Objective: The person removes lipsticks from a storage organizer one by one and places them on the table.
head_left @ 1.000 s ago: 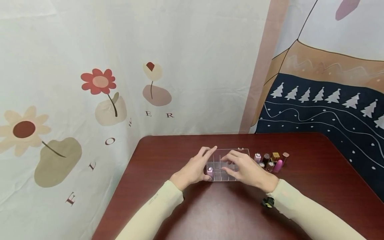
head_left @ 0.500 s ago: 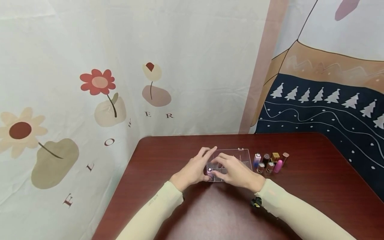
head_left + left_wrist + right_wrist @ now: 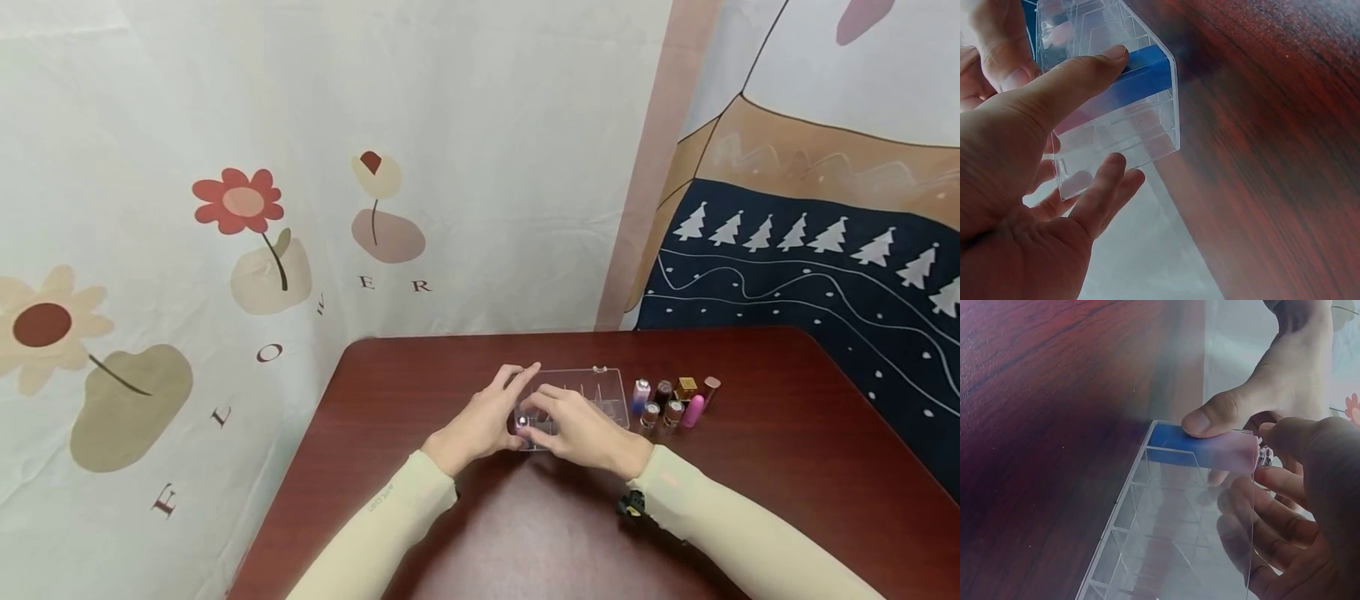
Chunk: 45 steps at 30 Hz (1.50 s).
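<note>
A clear divided organizer (image 3: 615, 398) stands on the table, partly covered by both hands in the head view. In its left end compartment sits a pink-to-blue lipstick tube (image 3: 1225, 453) topped by a clear faceted knob (image 3: 1265, 457). My left hand (image 3: 480, 422) grips that end of the organizer; its thumb (image 3: 1088, 75) lies along the wall beside the tube, other fingers round the opposite side. My right hand (image 3: 581, 427) pinches the tube's top, thumb and forefinger on either side of the knob. Its remaining fingers curl over the organizer's open face.
Right of the organizer stand several cosmetics: a similar pink-and-blue tube (image 3: 641, 397), a dark tube (image 3: 663, 392), a gold square one (image 3: 686, 388), a magenta one (image 3: 693, 412) and small brown ones (image 3: 672, 413). A printed curtain (image 3: 480, 167) hangs behind the table (image 3: 420, 375).
My right hand has moved left from over the organizer's middle to the lipstick tube at its left end, its fingers closing in on the top. The left hand has stayed in place.
</note>
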Motion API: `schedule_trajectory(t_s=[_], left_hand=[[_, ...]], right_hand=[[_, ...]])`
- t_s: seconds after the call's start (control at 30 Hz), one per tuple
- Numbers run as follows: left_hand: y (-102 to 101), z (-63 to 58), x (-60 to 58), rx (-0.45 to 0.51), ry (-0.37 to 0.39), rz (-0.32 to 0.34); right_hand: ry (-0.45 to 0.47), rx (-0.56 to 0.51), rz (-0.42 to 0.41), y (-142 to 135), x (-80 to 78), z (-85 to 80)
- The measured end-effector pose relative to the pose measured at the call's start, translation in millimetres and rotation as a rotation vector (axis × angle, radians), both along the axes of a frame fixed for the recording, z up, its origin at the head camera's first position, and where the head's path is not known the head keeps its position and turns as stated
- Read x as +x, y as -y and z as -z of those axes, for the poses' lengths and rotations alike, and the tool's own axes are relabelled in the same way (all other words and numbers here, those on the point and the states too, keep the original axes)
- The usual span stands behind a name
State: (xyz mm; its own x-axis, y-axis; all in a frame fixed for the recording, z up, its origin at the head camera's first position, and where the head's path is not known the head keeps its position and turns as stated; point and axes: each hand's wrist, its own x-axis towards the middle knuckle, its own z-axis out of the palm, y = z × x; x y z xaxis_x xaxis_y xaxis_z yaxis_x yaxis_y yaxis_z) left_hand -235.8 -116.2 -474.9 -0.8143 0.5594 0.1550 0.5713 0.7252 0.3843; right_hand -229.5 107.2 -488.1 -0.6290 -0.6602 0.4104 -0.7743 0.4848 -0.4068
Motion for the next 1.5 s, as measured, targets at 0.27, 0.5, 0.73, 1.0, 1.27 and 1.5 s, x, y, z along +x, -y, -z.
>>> schedule_trajectory(t_s=[0.27, 0.5, 0.73, 1.0, 1.27, 1.5], left_hand=[[0, -0.8, -0.4, 0.004, 0.001, -0.003], [0, -1.0, 0.4, 0.001, 0.002, -0.003], [-1, -1.6, 0.8, 0.006, 0.002, -0.005], [0, -0.4, 0.6, 0.007, 0.001, -0.004], [0, 0.1, -0.4, 0.001, 0.012, -0.008], [0, 1.5, -2.0, -0.003, 0.026, -0.005]], right_hand=[[-0.003, -0.011, 0.003, 3, -1.0, -1.6], [0.006, -0.021, -0.009, 5, -1.5, 1.0], [-0.006, -0.045, -0.012, 6, -3.1, 2.1], [-0.025, -0.065, -0.014, 6, -3.7, 0.5], [-0.02, -0.115, -0.012, 3, -2.6, -6.6], [-0.064, -0.152, -0.005, -2, -1.5, -11.2]])
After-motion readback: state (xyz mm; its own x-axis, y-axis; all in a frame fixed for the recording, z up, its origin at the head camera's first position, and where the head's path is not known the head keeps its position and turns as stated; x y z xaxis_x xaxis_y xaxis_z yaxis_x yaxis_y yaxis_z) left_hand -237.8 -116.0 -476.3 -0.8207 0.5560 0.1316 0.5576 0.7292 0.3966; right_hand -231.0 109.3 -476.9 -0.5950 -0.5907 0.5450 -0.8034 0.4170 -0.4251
